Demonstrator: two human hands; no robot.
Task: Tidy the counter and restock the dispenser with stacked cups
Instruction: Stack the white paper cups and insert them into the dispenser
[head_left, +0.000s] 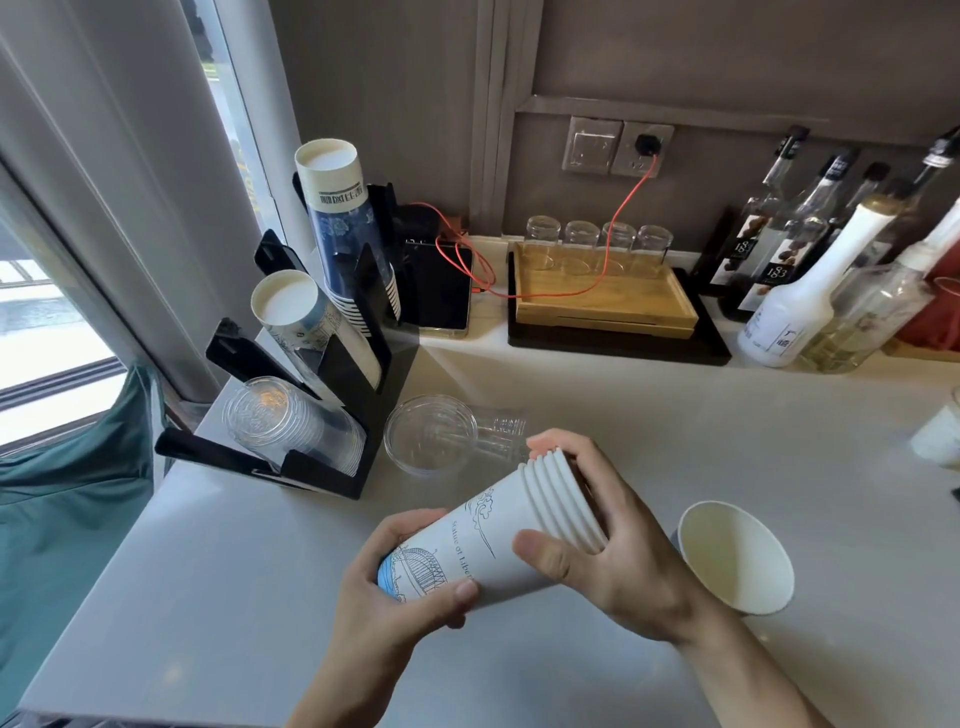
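A stack of white paper cups (498, 535) with blue line drawings lies tilted between both hands above the counter. My left hand (400, 597) grips its base end; my right hand (618, 551) wraps the rim end. A single paper cup (737, 556) lies on its side just right of my right hand. Clear plastic cups (447, 436) lie on their side behind the stack. The black dispenser (384, 384) at the left holds a tall blue-patterned paper stack (337, 208), a shorter paper stack (301, 317) and clear cups (291, 426).
A phone (441, 291) on a red cable leans behind the dispenser. A wooden tray (613, 306) with upturned glasses stands at the back. Syrup bottles (810, 280) crowd the back right. A white cup (940, 436) sits at the right edge. Green fabric (62, 493) hangs left of the counter.
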